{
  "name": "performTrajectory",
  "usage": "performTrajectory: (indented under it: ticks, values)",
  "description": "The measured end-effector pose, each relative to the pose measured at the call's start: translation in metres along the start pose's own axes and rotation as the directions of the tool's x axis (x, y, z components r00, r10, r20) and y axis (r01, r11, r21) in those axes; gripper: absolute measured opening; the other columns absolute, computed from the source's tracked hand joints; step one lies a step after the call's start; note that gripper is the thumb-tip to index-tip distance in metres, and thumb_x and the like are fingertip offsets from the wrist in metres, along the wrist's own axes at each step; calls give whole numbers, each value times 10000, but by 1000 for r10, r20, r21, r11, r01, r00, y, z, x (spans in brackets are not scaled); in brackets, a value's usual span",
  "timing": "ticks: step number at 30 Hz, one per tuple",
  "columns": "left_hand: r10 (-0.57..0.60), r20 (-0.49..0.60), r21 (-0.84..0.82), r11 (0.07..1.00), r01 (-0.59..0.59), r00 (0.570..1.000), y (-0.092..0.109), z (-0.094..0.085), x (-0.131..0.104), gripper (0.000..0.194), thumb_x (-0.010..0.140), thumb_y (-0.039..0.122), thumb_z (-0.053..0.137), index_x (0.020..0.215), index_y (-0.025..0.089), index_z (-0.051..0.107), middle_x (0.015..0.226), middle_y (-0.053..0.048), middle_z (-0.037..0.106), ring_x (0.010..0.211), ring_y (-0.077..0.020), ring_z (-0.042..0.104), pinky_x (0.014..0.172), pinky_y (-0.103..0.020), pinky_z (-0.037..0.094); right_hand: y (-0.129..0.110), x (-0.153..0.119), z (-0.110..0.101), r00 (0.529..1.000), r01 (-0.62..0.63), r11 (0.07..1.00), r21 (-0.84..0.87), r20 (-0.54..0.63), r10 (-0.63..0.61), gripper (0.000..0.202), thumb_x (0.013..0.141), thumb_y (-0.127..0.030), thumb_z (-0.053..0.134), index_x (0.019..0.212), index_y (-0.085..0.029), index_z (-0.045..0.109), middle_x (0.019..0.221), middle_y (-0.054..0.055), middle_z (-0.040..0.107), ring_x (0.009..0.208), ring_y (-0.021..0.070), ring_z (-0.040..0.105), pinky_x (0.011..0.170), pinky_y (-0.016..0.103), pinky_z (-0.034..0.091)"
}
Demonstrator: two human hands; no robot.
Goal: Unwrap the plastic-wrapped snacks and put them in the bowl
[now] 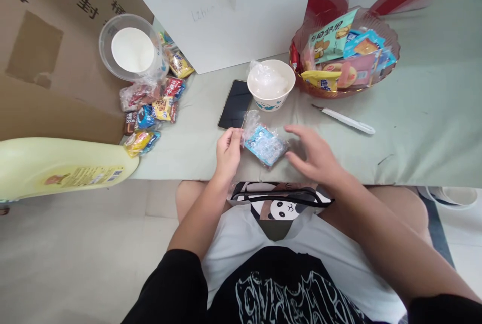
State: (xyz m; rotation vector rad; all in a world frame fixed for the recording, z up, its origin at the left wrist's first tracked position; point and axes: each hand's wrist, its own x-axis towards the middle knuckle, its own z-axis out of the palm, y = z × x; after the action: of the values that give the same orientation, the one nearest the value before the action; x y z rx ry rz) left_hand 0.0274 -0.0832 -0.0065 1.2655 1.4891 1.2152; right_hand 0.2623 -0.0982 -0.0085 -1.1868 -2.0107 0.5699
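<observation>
On the green-covered table near its front edge lies a blue snack packet (264, 145) wrapped in clear plastic. My left hand (230, 149) pinches the clear plastic at the packet's left end. To the packet's right, my right hand (313, 155) has its thumb and fingers spread, with nothing held between them. Just behind the packet stands a white paper bowl (270, 86) with crumpled clear plastic inside. A black phone (236, 105) lies left of the bowl, beyond my left hand.
A pink glass bowl (346, 92) of snacks stands at the back right, with a white-handled knife (348, 121) before it. Wrapped snacks (162, 108), a clear tub (109, 58), a yellow bottle (68, 166) and a cardboard box (75, 52) are on the left. White boxes (233, 12) stand behind.
</observation>
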Motion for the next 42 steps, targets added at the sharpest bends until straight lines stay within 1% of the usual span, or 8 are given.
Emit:
performTrajectory:
  ticks: [6, 15, 23, 27, 30, 34, 38, 42]
  values:
    - [-36, 165, -75, 996, 49, 986, 3, -2, 1, 540, 662, 584, 837, 1003, 219, 631, 976, -26, 675, 784, -139, 621, 667, -247, 495, -10, 7, 18, 997, -46, 995, 84, 64, 41, 468, 872, -181, 534, 1334, -223, 589, 1030, 102, 700, 962, 280, 660, 852, 445, 542]
    - [-103, 120, -113, 987, 117, 987, 13, -3, 4, 245, 791, 414, 735, 779, 195, 628, 667, 26, 589, 579, -106, 521, 541, -228, 419, -5, 8, 16, 997, -61, 993, 101, 47, 57, 296, 813, -106, 518, 1020, -232, 687, 1111, 98, 687, 971, 251, 664, 857, 418, 528]
    - [-157, -85, -33, 987, 155, 984, 3, -22, 17, 122, 769, 219, 620, 891, 213, 610, 676, 30, 615, 490, -108, 482, 457, -233, 368, 17, 9, -15, 956, -121, 993, -8, -272, 114, 143, 753, -102, 553, 759, -245, 560, 969, 65, 750, 967, 281, 702, 896, 476, 523]
    - [118, -237, 266, 963, -52, 964, 3, -38, 21, 331, 768, 158, 571, 1089, 211, 631, 958, -35, 722, 808, -167, 670, 713, -282, 527, 27, 7, -32, 852, -237, 968, -83, -496, 166, 234, 724, -77, 505, 859, -238, 606, 1036, 98, 722, 1049, 319, 682, 917, 528, 526]
    - [336, -71, 440, 855, -273, 939, 6, -39, 20, 372, 805, 236, 631, 1174, 201, 648, 1214, -87, 706, 1165, -235, 651, 1008, -361, 512, 18, 8, -23, 932, -77, 994, -81, -361, 42, 309, 787, -169, 572, 1084, -240, 622, 1229, 125, 691, 1172, 340, 645, 1007, 561, 497]
    - [285, 212, 504, 788, -355, 935, 7, -35, 18, 233, 811, 292, 706, 1025, 200, 709, 1138, -85, 736, 1076, -241, 688, 990, -387, 530, 5, 13, 3, 982, 49, 993, -109, -179, -68, 512, 813, -366, 677, 1292, -230, 555, 1280, 146, 684, 1216, 356, 629, 1054, 577, 466]
    - [307, 218, 528, 761, -377, 926, 10, -37, 17, 118, 882, 282, 642, 812, 210, 702, 1061, -72, 746, 1017, -230, 699, 955, -402, 532, 4, 14, 9, 976, 50, 995, -87, -208, -67, 185, 853, -199, 590, 1021, -258, 639, 835, 29, 708, 914, 262, 711, 1019, 525, 485]
    - [445, 219, 555, 675, -486, 869, 18, -40, 12, 126, 901, 275, 631, 796, 224, 677, 1082, -63, 765, 1119, -252, 686, 1051, -464, 473, 4, 10, -5, 959, 69, 997, -45, -273, -78, 137, 782, -130, 575, 744, -261, 562, 857, 27, 725, 1003, 277, 717, 990, 503, 502]
